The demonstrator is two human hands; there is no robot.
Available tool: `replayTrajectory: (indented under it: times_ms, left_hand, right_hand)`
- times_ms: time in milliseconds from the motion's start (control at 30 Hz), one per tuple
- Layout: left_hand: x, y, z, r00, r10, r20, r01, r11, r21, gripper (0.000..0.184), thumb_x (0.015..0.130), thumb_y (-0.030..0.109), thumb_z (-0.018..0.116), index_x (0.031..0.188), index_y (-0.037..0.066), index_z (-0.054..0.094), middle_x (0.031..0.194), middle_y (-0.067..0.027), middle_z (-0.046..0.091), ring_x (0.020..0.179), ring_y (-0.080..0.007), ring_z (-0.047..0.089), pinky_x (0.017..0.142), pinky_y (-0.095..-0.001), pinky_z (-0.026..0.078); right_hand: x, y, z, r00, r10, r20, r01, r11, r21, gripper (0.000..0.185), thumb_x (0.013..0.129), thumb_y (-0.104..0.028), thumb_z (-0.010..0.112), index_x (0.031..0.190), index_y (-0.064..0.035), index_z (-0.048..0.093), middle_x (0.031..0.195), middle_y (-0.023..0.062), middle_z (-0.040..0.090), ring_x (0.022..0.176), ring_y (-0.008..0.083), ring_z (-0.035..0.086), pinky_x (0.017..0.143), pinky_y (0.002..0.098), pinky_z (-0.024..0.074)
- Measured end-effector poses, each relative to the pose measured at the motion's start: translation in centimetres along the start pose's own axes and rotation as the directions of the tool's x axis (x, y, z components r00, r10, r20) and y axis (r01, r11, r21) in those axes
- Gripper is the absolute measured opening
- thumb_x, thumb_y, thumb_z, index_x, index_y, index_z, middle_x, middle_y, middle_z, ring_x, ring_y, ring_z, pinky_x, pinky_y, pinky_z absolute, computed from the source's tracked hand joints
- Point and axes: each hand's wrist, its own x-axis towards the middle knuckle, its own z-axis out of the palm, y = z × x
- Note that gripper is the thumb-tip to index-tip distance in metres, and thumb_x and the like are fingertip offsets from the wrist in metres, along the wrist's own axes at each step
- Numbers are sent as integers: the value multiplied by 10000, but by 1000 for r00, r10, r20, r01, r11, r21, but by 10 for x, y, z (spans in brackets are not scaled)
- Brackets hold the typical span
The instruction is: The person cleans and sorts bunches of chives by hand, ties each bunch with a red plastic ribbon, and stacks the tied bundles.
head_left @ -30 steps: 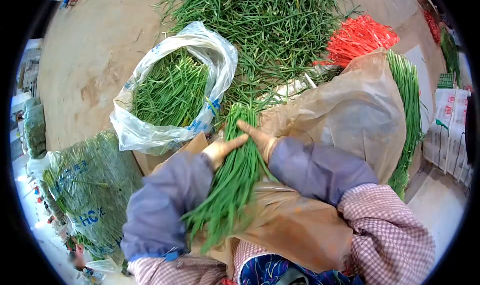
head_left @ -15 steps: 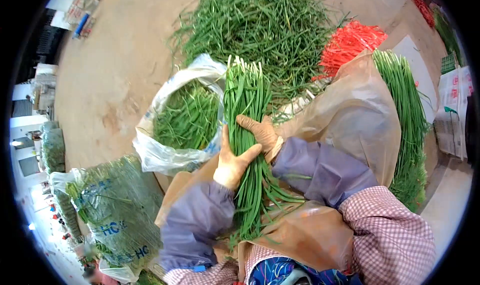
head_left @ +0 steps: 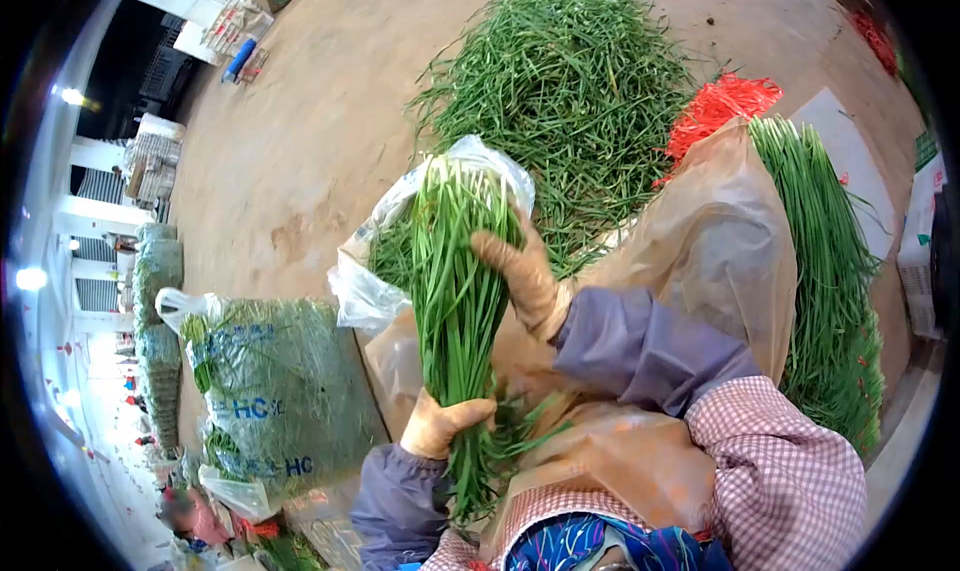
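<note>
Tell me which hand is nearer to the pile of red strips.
The right. The right hand is beside the upper part of the green bunch, below the red strips in the picture; the left hand grips the bunch lower down, farther from them.

Left hand (head_left: 447,426) clenched low; right hand (head_left: 527,276) higher, apparently spread.
</note>
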Motion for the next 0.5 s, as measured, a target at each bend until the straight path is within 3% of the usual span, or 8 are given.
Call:
replayTrajectory:
  times_ms: [100, 167, 300, 367, 400, 433, 467, 500]
  left_hand:
    - [-26, -9, -22, 999, -47, 16, 46, 998, 45, 397, 721, 13, 724, 1076, -6, 549, 842, -88, 611, 665, -207, 625, 613, -323, 525]
    - [-38, -18, -35, 996, -88, 28, 88, 996, 11, 398, 713, 13, 721, 1072, -6, 551, 849, -93, 612, 671, -211, 624, 615, -329, 525]
    - [-48, -46, -55, 990, -143, 15, 144, 980, -140, 318, 701, 40, 687, 989, -10, 561, 784, -107, 596, 618, -214, 591, 583, -342, 517]
    - [-46, -56, -56, 991, -135, -11, 131, 973, -188, 315, 705, 57, 689, 986, -8, 563, 767, -101, 589, 606, -208, 582, 576, -343, 514]
    - [-43, -61, -60, 990, -134, 35, 139, 966, -217, 324, 699, 55, 693, 991, -9, 568, 761, -100, 583, 594, -202, 578, 570, -345, 512]
    - [-45, -65, -61, 989, -140, 52, 148, 963, -227, 328, 697, 57, 697, 993, -9, 571, 761, -99, 583, 591, -202, 578, 569, -344, 513]
    - [-49, -67, -63, 987, -146, 70, 159, 960, -231, 333, 695, 59, 700, 995, -10, 573, 761, -99, 582, 587, -202, 577, 568, -343, 513]
    - [-52, -71, -65, 984, -154, 87, 171, 957, -233, 338, 693, 61, 704, 997, -11, 575, 762, -98, 582, 584, -202, 577, 567, -343, 514]
  right_hand:
    - [21, 18, -17, 979, -194, 55, 201, 933, -299, 556, 905, -363, 687, 1291, -7, 501, 1123, 82, 617, 1022, 171, 578, 870, 315, 487]
    - [23, 16, -23, 927, -268, 264, 373, 565, -736, 333, 977, -319, 575, 1141, -30, 554, 835, 131, 638, 783, 225, 636, 717, 343, 505]
    - [36, 24, -31, 915, 41, 402, 365, 347, -864, 277, 977, -325, 560, 1049, -58, 571, 767, 138, 628, 719, 252, 659, 652, 358, 507]
    - [46, 27, -36, 897, 83, 434, 362, 426, -829, 330, 953, -347, 594, 1063, -36, 601, 833, 145, 667, 813, 256, 674, 745, 365, 525]
    - [61, 56, -57, 870, -237, 432, 492, 369, -789, 260, 949, -284, 620, 992, -30, 649, 822, 110, 656, 774, 200, 629, 756, 343, 516]
    - [90, 56, -78, 847, -336, 411, 508, 284, -814, 244, 932, -263, 648, 976, -25, 669, 849, 109, 670, 778, 201, 624, 775, 336, 524]
    - [116, 29, -97, 872, -283, 399, 470, 262, -843, 216, 929, -250, 653, 947, -36, 681, 846, 81, 677, 772, 184, 613, 756, 332, 520]
    - [116, 0, -93, 976, -215, 27, 177, 721, -670, 182, 929, -232, 657, 908, -55, 691, 834, 54, 675, 765, 168, 600, 722, 331, 510]
